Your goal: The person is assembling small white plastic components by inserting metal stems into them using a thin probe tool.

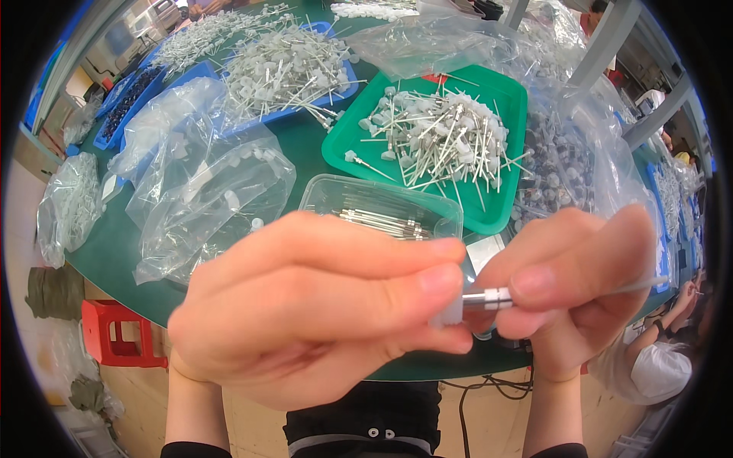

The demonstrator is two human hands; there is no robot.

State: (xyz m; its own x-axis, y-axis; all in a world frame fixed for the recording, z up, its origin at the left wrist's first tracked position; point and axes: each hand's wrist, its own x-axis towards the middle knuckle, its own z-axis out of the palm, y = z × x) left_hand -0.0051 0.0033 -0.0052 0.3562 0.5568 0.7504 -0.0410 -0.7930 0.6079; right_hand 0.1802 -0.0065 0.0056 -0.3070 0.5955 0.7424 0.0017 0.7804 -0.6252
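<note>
Close in front of me, my left hand [321, 305] is closed, pinching a translucent white plastic cap [452, 313] between thumb and fingers. Out of that cap runs a metal rod [475, 299] with white rings [498, 298] around it. My right hand [576, 282] grips the rod just past the rings, and its thin end sticks out beyond the fingers to the right. Behind my hands stands a clear plastic box [321, 191] holding several metal rods [382, 221]. Farther back, a green tray [343, 145] carries a pile of white-capped rods [450, 137].
Blue trays [351, 80] heaped with similar pieces stand at the back left. Clear plastic bags [206, 191] lie on the green table [122, 259], with dark parts in a bag [557, 164] at the right. A red stool [114, 333] is at left; another person [649, 366] sits at right.
</note>
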